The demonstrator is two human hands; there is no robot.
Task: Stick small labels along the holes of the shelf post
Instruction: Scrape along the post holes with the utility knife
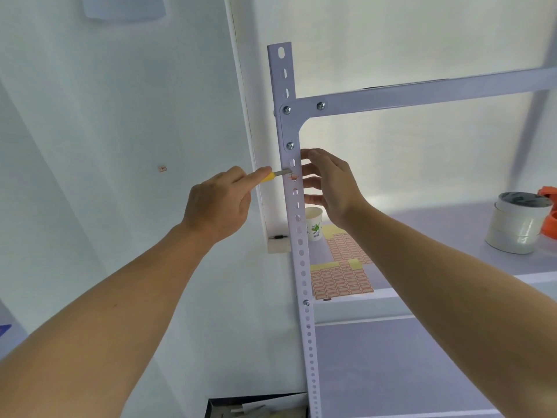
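Observation:
A white perforated shelf post (302,260) runs from top centre down to the bottom edge. A small red-edged label (293,177) sits on the post beside a hole. My left hand (218,203) grips a yellow-handled knife (275,174), whose metal tip touches the post at the label. Just right of the post, my right hand (330,185) has its fingers curled behind the post's edge at label height. Two sheets of red-edged labels (340,282) lie on the shelf board behind the post.
A paper cup (314,223) stands on the shelf near the post. Rolls of white tape (517,226) and an orange object (548,212) sit at the right. A single label (162,168) is stuck on the left wall. A dark box (256,407) lies below.

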